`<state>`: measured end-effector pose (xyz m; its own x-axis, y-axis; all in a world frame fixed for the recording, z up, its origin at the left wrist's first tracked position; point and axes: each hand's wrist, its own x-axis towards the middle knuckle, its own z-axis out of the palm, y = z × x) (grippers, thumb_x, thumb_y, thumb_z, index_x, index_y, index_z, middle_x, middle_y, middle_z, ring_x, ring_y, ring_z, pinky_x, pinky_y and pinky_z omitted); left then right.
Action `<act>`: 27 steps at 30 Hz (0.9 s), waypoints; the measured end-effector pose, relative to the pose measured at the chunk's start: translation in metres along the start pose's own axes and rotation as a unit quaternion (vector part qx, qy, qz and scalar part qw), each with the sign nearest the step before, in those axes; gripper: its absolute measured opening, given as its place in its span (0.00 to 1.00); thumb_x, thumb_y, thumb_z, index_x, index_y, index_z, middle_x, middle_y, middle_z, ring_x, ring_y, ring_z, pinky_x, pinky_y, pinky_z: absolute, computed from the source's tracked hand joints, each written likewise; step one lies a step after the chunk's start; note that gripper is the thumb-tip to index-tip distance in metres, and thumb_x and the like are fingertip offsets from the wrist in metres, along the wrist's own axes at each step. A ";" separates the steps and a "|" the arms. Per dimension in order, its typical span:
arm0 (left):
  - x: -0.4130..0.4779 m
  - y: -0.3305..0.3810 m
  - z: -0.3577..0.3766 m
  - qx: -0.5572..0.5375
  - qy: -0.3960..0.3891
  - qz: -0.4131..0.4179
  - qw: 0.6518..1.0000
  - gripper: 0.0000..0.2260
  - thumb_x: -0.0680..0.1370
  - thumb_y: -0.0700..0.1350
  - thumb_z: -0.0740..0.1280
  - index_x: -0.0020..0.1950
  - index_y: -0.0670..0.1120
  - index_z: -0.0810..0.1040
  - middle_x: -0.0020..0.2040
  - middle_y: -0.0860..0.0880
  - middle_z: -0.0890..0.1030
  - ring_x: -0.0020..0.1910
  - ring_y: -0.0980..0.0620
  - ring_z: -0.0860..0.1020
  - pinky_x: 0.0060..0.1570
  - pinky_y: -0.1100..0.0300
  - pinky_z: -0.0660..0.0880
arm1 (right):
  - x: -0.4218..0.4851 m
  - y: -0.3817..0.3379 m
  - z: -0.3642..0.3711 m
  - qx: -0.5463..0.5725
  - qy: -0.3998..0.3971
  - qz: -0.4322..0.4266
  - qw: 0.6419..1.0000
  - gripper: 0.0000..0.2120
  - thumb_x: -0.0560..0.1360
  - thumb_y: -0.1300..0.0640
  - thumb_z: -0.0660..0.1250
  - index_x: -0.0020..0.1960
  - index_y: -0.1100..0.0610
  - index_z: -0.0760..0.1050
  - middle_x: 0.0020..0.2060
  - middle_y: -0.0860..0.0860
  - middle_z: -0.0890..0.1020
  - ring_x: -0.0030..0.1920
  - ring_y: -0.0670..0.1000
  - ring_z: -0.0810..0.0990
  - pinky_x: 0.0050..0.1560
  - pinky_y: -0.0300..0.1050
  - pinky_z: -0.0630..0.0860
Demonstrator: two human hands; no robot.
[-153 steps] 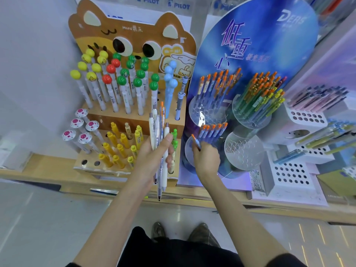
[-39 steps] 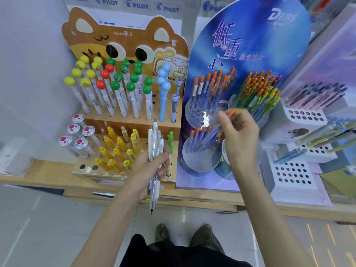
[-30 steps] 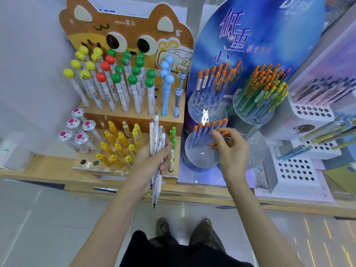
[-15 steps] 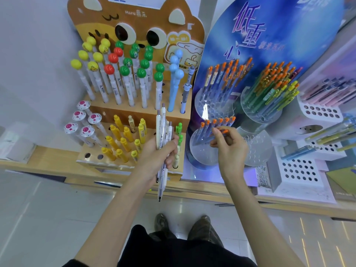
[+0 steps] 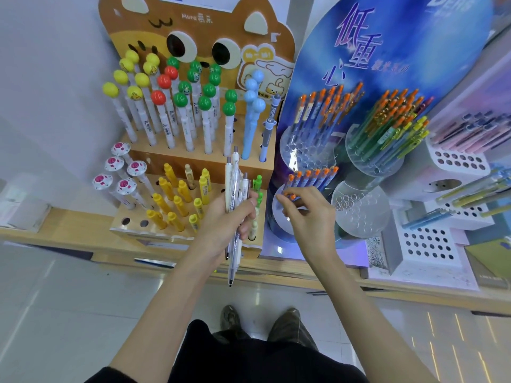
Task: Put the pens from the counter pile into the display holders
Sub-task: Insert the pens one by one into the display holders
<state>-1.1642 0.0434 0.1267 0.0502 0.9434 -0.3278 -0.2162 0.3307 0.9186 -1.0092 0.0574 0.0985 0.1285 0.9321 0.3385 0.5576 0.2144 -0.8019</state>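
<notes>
Pens (image 5: pixel 235 189) in left hand (image 5: pixel 229 219), right hand (image 5: pixel 307 214)

The pens (image 5: pixel 234 186) in my left hand (image 5: pixel 221 219) are white and clear, the orange-capped pens (image 5: pixel 312 178) at my right hand (image 5: pixel 307 217) blue, the cat-faced stand (image 5: pixel 193 29) at upper left brown, and the backboard (image 5: pixel 409 45) at upper right blue and purple.

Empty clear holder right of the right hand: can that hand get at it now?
Probably yes: the right hand is just beside the empty clear holder, nothing between them, though its fingers pinch an orange-capped pen.
</notes>
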 end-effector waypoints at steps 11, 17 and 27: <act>0.000 0.001 -0.003 -0.008 0.004 0.001 1.000 0.04 0.79 0.37 0.63 0.50 0.43 0.77 0.27 0.54 0.73 0.22 0.57 0.66 0.22 0.65 0.65 | 0.002 0.017 0.013 0.003 -0.021 0.136 0.990 0.04 0.74 0.63 0.68 0.49 0.58 0.79 0.42 0.51 0.80 0.42 0.52 0.82 0.44 0.41 0.76; -0.001 0.002 -0.002 -0.008 0.008 -0.001 1.000 0.03 0.79 0.38 0.64 0.50 0.43 0.76 0.27 0.53 0.72 0.22 0.57 0.66 0.22 0.65 0.65 | 0.013 0.015 0.023 -0.029 0.006 0.168 0.985 0.06 0.74 0.61 0.70 0.42 0.60 0.74 0.39 0.56 0.82 0.39 0.53 0.80 0.38 0.38 0.70; -0.003 0.005 -0.002 -0.044 -0.045 -0.009 0.998 0.03 0.78 0.35 0.62 0.51 0.38 0.71 0.26 0.53 0.71 0.23 0.56 0.65 0.22 0.65 0.64 | 0.005 -0.003 0.009 -0.025 -0.036 0.183 0.982 0.11 0.75 0.65 0.67 0.56 0.58 0.72 0.50 0.49 0.76 0.41 0.43 0.79 0.39 0.27 0.68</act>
<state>-1.1674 0.0417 0.1318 0.1407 0.9368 -0.3205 -0.2999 0.3488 0.8879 -1.0175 0.0644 0.0983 0.2707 0.9626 -0.0058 0.5252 -0.1527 -0.8372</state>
